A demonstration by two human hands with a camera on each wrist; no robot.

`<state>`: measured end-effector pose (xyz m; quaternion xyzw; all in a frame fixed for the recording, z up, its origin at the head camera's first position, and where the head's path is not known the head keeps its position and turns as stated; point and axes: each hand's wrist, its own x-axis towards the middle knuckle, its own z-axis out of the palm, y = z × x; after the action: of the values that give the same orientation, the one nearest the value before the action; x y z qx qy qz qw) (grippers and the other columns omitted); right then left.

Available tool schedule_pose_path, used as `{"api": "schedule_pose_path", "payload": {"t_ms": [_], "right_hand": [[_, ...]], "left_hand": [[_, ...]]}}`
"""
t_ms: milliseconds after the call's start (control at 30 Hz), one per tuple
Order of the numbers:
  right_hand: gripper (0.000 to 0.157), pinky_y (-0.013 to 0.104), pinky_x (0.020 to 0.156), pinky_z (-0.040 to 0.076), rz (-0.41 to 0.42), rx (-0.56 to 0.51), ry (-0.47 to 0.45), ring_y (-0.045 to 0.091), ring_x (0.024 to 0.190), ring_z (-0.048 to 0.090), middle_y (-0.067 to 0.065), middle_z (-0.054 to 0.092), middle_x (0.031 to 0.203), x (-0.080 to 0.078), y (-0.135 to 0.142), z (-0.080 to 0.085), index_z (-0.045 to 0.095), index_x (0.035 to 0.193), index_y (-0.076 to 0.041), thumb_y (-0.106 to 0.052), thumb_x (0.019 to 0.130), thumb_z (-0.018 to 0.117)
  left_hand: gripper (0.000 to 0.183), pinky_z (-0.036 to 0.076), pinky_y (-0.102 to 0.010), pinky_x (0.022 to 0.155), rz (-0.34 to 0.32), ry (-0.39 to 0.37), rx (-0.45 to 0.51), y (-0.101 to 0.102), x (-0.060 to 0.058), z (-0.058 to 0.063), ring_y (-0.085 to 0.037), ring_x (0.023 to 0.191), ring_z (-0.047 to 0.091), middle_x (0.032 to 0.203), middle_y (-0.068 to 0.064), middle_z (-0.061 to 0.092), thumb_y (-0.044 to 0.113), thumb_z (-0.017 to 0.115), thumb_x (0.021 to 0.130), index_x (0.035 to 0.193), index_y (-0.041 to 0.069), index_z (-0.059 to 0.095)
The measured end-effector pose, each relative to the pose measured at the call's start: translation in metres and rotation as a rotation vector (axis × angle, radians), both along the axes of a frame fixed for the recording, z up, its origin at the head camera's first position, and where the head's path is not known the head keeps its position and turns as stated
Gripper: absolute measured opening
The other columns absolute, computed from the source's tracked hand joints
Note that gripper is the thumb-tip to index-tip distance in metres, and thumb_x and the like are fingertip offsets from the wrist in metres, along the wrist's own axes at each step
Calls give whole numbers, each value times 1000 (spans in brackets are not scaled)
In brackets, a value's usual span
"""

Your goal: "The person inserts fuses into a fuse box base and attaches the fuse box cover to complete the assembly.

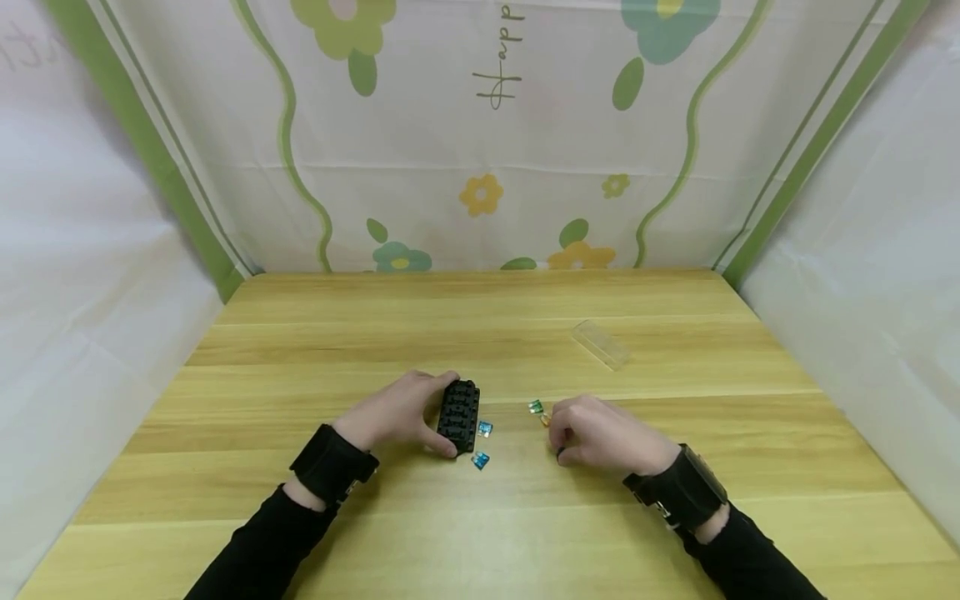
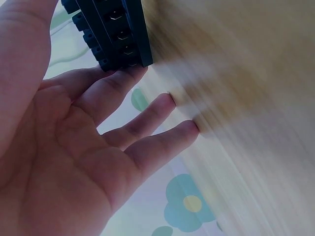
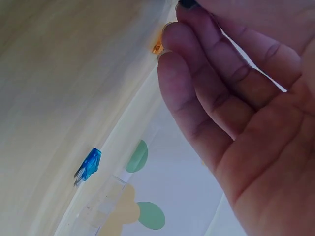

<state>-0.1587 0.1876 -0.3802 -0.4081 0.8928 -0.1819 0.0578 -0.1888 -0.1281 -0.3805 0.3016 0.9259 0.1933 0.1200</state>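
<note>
My left hand (image 1: 401,410) holds a black fuse box (image 1: 458,415) between thumb and fingers, gripping it at its far and near ends. In the left wrist view, two fingertips press against the end of the fuse box (image 2: 118,34), while the other two fingers stretch out beside it. My right hand (image 1: 603,433) has curled fingers and pinches a small black piece (image 3: 187,3), mostly hidden by the fingertips. Just beyond those fingers lie a green blade fuse (image 1: 536,407) and an orange blade fuse (image 1: 545,421).
Two blue blade fuses, an upper one (image 1: 485,428) and a lower one (image 1: 481,460), lie right of the fuse box. A clear plastic cover (image 1: 602,345) rests farther back on the wooden table (image 1: 337,333). Printed cloth (image 1: 420,133) hangs behind the table and at its sides.
</note>
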Motion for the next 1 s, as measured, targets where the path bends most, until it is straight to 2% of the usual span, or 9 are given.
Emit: {"api": "schedule_pose_path", "payload": {"t_ms": [333,500,667,733,867,1000], "right_hand": [[11,18,64,45,-40,-89,98,4,74,52,-12,55,85,-2,0,-2,63,85,-19,-14,83,73],[8,18,67,44,-16,-175,217,6,80,52,-8,53,88,-4,0,-3,67,87,-15,-10,84,72],[10,19,58,36,-32,-253,371,8,72,42,-6,44,78,-6,0,-2,72,85,-16,-13,78,78],[11,18,55,33,-49,-273,401,7,69,40,-8,42,75,-6,0,-2,73,85,-17,-13,76,79],[11,17,55,36,-72,-294,405,6,68,45,-14,49,77,-6,-1,-1,72,84,-16,-12,77,78],[10,19,57,43,-83,-300,379,7,69,53,-12,56,80,-6,-2,-1,72,85,-13,-10,77,76]], "left_hand": [[109,32,-38,102,4,6,-12,0,-1,-2,-29,127,40,136,-6,49,56,81,63,149,7,33],[109,33,-38,102,11,-1,-5,0,-1,-2,-29,127,39,136,-6,49,55,81,63,149,8,33],[110,32,-38,102,26,-6,-9,1,0,-2,-28,127,39,137,-6,48,56,81,62,149,9,33],[111,32,-38,102,35,-9,-11,1,1,-2,-28,128,39,137,-6,48,57,81,62,149,9,32],[112,32,-39,103,47,-9,-14,2,1,-1,-29,128,38,139,-7,46,59,80,61,150,10,32],[112,32,-40,103,40,2,-3,3,2,0,-29,127,40,138,-9,47,57,81,61,149,7,33]]}}
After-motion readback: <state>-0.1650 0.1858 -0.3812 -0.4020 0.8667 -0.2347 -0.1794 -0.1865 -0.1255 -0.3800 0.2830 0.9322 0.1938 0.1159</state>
